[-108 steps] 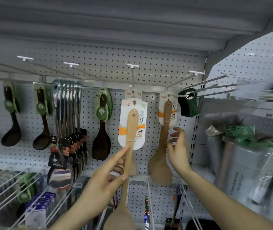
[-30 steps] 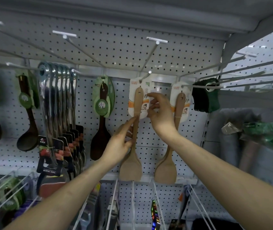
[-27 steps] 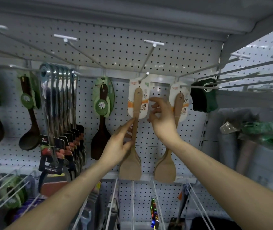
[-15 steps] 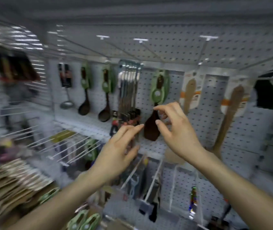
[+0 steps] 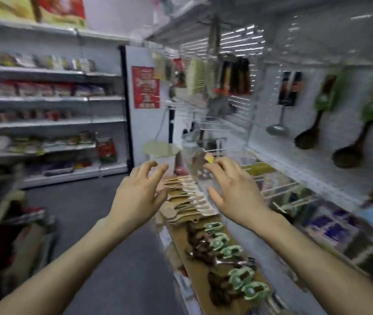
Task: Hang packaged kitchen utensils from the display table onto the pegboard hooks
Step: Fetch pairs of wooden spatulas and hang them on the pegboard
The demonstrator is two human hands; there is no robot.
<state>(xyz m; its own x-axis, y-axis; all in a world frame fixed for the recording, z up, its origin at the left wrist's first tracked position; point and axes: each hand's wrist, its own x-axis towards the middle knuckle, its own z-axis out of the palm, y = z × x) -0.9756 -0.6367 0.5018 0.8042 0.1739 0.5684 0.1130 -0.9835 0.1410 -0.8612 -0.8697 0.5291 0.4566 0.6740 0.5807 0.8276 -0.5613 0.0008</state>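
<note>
Left hand (image 5: pixel 139 194): nothing is held; fingers are spread and loosely bent, palm down. Right hand (image 5: pixel 233 192): likewise empty, fingers loosely curled, thumb out. One second back, the right hand was pinched on the card of a wooden spatula hung on a hook and the left fingers were laid against its handle; both have since been taken off and brought down.

Both hands are now held over the far end of the display table (image 5: pixel 194 269), apart from each other and not seen to touch anything. The picture is blurred by motion.

On the table, directly under and between the hands, a fanned row of packaged wooden spatulas (image 5: pixel 187 198) is laid. At the near end of the table, dark spoons on green cards (image 5: pixel 219 244) are laid in a line.

The view has been swung away from the pegboard (image 5: pixel 339 123), now seen to the right of the table. Two dark ladles (image 5: pixel 308 137) with green cards and a metal ladle (image 5: pixel 276 129) are hung there.

Left of the table, across the aisle, stocked shelves (image 5: pixel 44 123) are seen.
</note>
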